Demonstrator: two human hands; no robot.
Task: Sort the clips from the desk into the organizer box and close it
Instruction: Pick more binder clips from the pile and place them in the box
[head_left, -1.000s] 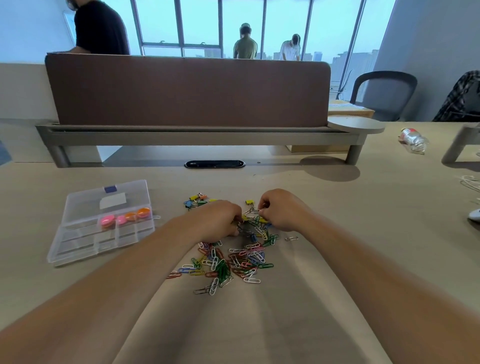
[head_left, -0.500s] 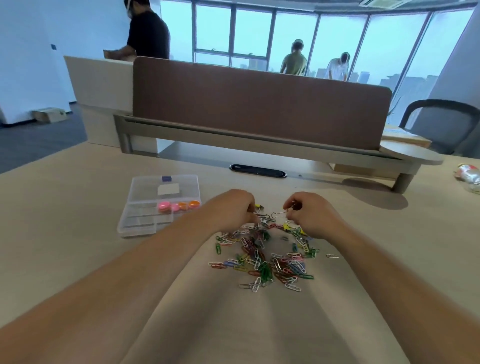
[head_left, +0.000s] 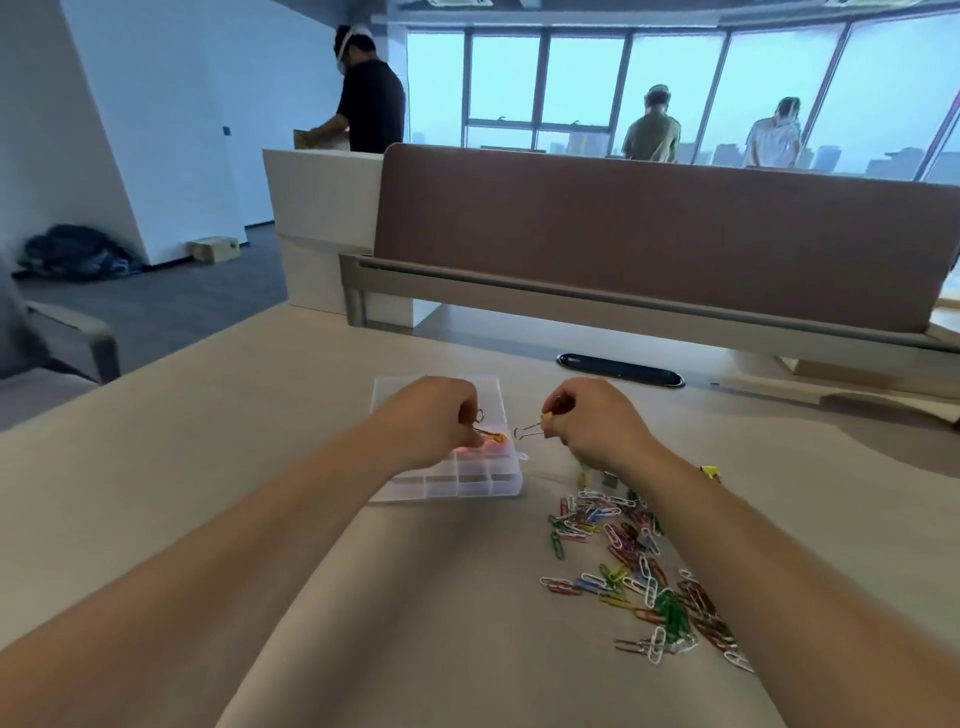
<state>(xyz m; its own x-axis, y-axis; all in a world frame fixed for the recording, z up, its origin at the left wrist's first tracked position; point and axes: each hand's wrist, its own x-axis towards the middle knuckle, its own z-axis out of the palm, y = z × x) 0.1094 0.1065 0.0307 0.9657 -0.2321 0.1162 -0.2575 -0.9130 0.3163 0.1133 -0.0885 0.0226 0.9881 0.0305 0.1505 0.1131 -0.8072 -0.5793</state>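
Far left there's a grey padded chair at the edge of the pale wooden desk, with some dark bags on the floor behind it. Further back a person in a black shirt is bent over a counter.

Moving in, the clear plastic organizer box sits on the desk with its lid open. Its near rows of small compartments are in plain view, and there's a pinkish glow of clips in the row under the left hand. That hand hovers right over the box, fingers curled, pinching an orange binder clip with wire handles. It's a bit blurry, so I can't tell if the clip is already touching the compartment or just above it.

Just right of the box, the right hand is also curled, pinching a yellow binder clip with its wire handle sticking out toward the box. The two hands are close together but apart.

Below the right hand and along that forearm is the loose pile of coloured paper clips spread on the desk. Behind it all are a black oval cable slot and a brown divider panel.
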